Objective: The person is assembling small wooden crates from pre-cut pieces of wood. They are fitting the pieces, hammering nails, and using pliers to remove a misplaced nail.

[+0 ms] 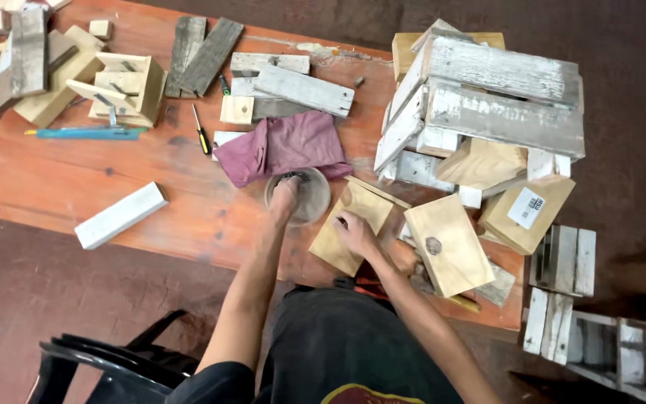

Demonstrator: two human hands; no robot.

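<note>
Your right hand (354,232) is pressing flat, fingers spread, on the small wooden box (353,224) at the near edge of the orange table (54,187); it looks light and stiff, so grab its side edges. Just beyond, your left hand (285,198) is dipping fingers into the clear plastic container (298,196), probably thin and slippery; I can't tell if they're pinching anything.

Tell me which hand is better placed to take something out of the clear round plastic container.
Probably the left hand: its fingers already dip into the clear round plastic container, while the right hand presses on the pale wooden board.
</note>
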